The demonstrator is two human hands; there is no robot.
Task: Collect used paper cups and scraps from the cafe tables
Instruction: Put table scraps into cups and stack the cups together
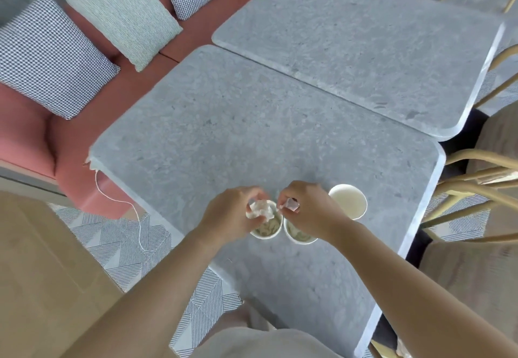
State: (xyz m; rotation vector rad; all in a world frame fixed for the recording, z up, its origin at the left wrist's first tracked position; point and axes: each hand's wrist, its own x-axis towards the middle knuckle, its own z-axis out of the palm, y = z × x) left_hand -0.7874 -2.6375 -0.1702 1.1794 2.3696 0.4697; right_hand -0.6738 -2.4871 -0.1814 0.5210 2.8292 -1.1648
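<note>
3 paper cups stand upright on the nearer table [224,139], mouths up, long axes vertical, in a rough left-right row toward its right edge. Left cup [270,231] & middle cup [294,235] sit rim to rim, both w/ greenish-brown residue inside. Right cup [350,199] stands apart from those 2, nearer the right edge, inside plain white.

Left hand [229,214] is over the left cup's rim, knuckles up, fingers curled round a crumpled white napkin [259,209] at the cup's mouth. Right hand [308,209] is over the middle cup, thumb & fingertips pinching a small pale scrap [291,205], poss. a wrapper, too blurred to be sure. Both forearms are bare and reach in over the near edge.

The table is grey speckled stone w/ rounded corners. A second like table [364,35] butts against its far edge. A thin string [120,203] hangs from the near-left corner. Pink sofa [28,139] w/ checked & woven cushions [47,58] runs along the left side, wooden chairs [476,178] stand at the right, and a striped rug [112,237] lies below.
</note>
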